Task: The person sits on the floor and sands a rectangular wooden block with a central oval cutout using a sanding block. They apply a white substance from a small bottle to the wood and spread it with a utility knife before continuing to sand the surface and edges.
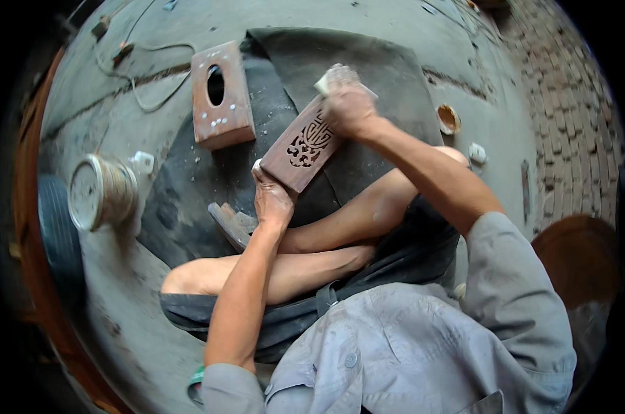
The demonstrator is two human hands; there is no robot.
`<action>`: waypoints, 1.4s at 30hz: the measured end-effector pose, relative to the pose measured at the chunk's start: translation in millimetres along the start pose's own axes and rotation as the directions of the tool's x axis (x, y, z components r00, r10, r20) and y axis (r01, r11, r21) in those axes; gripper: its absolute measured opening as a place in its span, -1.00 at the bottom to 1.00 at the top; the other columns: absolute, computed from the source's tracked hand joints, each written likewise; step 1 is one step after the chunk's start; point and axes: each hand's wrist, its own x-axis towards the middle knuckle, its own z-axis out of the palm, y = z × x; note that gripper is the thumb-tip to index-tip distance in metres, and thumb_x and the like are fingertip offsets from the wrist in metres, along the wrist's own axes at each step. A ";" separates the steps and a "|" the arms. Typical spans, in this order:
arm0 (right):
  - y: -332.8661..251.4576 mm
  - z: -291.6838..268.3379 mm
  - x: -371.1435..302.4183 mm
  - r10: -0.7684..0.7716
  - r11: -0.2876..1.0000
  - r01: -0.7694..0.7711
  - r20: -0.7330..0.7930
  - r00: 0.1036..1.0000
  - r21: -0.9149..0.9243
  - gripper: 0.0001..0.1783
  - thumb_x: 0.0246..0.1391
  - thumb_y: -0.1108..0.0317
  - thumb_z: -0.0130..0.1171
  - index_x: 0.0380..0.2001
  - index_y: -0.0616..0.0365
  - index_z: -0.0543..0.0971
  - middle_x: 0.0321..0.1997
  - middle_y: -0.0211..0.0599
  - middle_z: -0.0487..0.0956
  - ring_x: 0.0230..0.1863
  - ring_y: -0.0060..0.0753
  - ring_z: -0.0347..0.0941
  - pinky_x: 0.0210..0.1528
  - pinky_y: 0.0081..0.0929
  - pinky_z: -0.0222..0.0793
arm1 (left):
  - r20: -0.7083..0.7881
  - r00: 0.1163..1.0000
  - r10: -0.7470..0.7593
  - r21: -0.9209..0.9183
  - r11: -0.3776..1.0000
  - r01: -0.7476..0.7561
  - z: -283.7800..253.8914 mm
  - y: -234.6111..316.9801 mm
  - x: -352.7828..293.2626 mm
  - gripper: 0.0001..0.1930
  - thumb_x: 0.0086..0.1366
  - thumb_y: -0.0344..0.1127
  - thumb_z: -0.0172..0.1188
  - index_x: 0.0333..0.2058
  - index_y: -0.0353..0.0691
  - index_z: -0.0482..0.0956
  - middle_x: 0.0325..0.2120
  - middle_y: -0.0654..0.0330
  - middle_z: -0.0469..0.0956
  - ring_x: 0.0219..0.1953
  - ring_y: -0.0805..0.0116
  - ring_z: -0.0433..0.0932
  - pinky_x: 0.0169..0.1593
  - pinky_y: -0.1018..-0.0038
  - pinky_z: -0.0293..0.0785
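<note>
A reddish-brown wooden box (279, 163) with a carved openwork panel lies tilted across my lap, above the dark mat. My left hand (274, 198) grips its near left end, fingers closed round the edge and partly hidden beneath. Over the far end, my right hand (350, 105) presses down a pale sheet (322, 85) that looks like sandpaper; its fingers are dusty and slightly blurred. Much of the sheet is hidden under the palm. A second wooden box (223, 127), a tissue box with an oval opening and whitish spots, stands to the left on the mat.
A dark mat (181, 196) covers the concrete floor under my crossed legs. At left are a stained bucket (112, 190), a tyre (58, 238) and a looping cable (134, 88). A small bowl (448, 119) and a white container (477, 153) sit at right, before stacked bricks (568, 117).
</note>
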 end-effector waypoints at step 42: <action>65.1 52.0 -51.6 -0.492 0.870 0.409 -0.475 0.730 -0.275 -0.21 -0.03 0.33 0.18 0.34 0.32 0.39 0.51 0.24 0.26 0.56 0.18 0.13 0.60 -0.01 0.02 | -0.022 0.999 0.041 -0.029 0.999 -0.041 -3.7 10.5 -6.6 -0.31 0.33 -0.14 0.27 0.27 -0.12 0.05 0.08 -0.18 0.48 0.06 -0.31 0.56 0.06 -0.04 0.50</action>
